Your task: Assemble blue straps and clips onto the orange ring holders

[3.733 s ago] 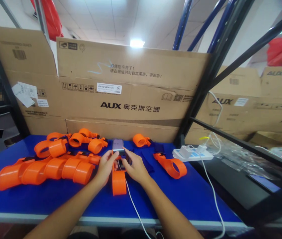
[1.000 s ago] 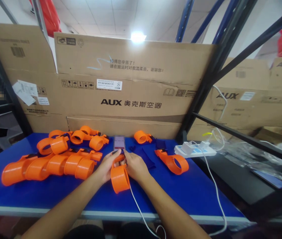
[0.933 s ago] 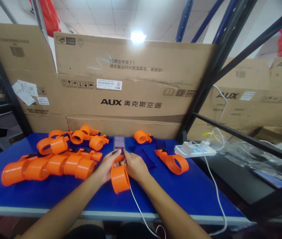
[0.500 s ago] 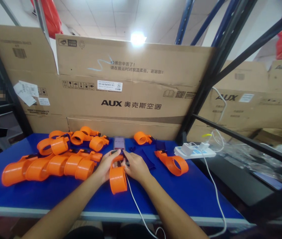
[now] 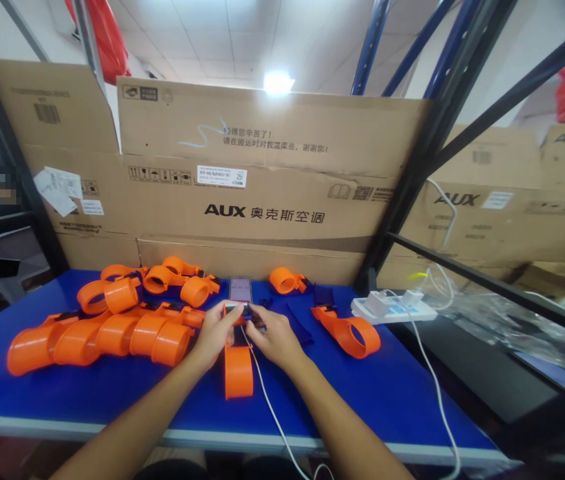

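Observation:
An orange band (image 5: 238, 371) lies flat on the blue table (image 5: 112, 393), pointing toward me. My left hand (image 5: 215, 333) and my right hand (image 5: 273, 339) both pinch its far end, where a small dark part sits between the fingertips. A white cable (image 5: 272, 413) runs from that end toward me between my forearms. Just beyond my fingers a phone (image 5: 240, 289) lies with its screen lit.
Several orange looped bands (image 5: 102, 333) lie in a heap at the left, another (image 5: 350, 331) at the right, one (image 5: 285, 281) at the back. A white power strip (image 5: 392, 308) with plugs sits at the right edge. Cardboard boxes (image 5: 262, 200) wall the back; a dark strap (image 5: 296, 319) lies nearby.
The orange band stood curled into a loop between my hands; now it lies flat on the table. Both hands have kept hold of its far end.

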Action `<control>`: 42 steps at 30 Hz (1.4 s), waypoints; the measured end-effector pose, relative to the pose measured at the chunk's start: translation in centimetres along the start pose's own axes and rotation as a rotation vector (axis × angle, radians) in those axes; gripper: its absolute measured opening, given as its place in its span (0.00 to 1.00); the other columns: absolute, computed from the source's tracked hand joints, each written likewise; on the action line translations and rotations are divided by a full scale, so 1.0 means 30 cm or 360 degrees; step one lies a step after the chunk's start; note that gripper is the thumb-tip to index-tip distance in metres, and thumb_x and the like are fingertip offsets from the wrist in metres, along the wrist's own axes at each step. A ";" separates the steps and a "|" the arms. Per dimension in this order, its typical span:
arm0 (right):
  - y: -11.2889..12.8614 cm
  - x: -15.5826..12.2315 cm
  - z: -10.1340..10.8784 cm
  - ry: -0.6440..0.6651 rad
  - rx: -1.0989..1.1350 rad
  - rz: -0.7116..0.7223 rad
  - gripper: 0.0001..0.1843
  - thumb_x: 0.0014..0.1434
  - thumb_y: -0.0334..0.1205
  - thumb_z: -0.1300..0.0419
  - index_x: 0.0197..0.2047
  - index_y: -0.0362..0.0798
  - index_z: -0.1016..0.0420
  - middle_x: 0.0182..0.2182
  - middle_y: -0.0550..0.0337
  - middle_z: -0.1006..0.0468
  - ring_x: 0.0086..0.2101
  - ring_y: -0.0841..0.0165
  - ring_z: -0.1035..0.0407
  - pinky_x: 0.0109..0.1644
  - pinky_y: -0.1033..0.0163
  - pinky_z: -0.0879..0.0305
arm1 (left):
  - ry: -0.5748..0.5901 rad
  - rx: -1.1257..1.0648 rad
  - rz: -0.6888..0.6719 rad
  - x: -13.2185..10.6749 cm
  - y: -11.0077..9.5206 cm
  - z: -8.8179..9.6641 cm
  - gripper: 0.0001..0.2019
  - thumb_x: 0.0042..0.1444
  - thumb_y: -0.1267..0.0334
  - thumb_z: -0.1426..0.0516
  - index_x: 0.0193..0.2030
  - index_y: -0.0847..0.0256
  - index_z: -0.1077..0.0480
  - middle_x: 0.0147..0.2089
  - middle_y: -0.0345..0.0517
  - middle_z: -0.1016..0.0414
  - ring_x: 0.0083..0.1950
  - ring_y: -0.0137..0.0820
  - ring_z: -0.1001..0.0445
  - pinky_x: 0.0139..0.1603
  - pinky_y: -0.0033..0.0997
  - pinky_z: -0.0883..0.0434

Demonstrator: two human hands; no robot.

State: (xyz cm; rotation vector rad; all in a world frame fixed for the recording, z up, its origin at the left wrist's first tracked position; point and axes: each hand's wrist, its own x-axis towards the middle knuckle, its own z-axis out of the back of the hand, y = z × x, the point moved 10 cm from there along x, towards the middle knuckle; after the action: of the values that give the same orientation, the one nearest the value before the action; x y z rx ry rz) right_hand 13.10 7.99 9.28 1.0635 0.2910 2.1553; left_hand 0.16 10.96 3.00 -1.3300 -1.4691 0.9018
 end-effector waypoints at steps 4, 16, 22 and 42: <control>0.004 -0.003 0.006 -0.0009 -0.0128 0.0059 0.21 0.63 0.36 0.43 0.59 0.45 0.29 0.44 0.48 0.17 0.39 0.63 0.21 0.46 0.59 0.25 | 0.0038 -0.0004 0.0016 -0.005 -0.004 -0.010 0.19 0.53 0.47 0.33 0.41 0.61 0.24 0.14 0.32 0.39 0.13 0.22 0.43 0.16 0.24 0.44; -0.175 0.008 0.064 -0.0306 0.0473 -0.0534 0.16 0.66 0.47 0.46 0.44 0.47 0.22 0.30 0.57 0.18 0.26 0.67 0.25 0.30 0.66 0.27 | 0.0049 -0.0214 0.0230 -0.006 0.029 -0.022 0.18 0.49 0.52 0.31 0.40 0.62 0.25 0.19 0.36 0.30 0.12 0.18 0.45 0.14 0.21 0.47; -0.342 -0.011 0.079 -0.0569 0.0864 -0.0918 0.19 0.65 0.48 0.46 0.53 0.44 0.31 0.29 0.55 0.18 0.21 0.68 0.25 0.24 0.62 0.23 | -0.0061 -0.0253 0.0368 -0.018 0.077 -0.010 0.17 0.48 0.53 0.30 0.37 0.61 0.28 0.24 0.42 0.22 0.13 0.18 0.42 0.15 0.20 0.47; -0.321 0.060 0.166 -0.0427 0.0180 -0.0760 0.15 0.64 0.40 0.44 0.50 0.46 0.22 0.36 0.55 0.16 0.26 0.69 0.24 0.30 0.66 0.27 | -0.0022 -0.0044 0.0284 -0.022 0.078 -0.015 0.19 0.50 0.49 0.32 0.40 0.61 0.25 0.25 0.39 0.25 0.13 0.19 0.42 0.15 0.23 0.46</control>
State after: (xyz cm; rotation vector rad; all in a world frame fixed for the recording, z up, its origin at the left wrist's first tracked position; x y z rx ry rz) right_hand 20.93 15.70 8.95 1.1920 0.4897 1.5698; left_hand 1.28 10.61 0.83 -1.4961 -1.3937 1.0096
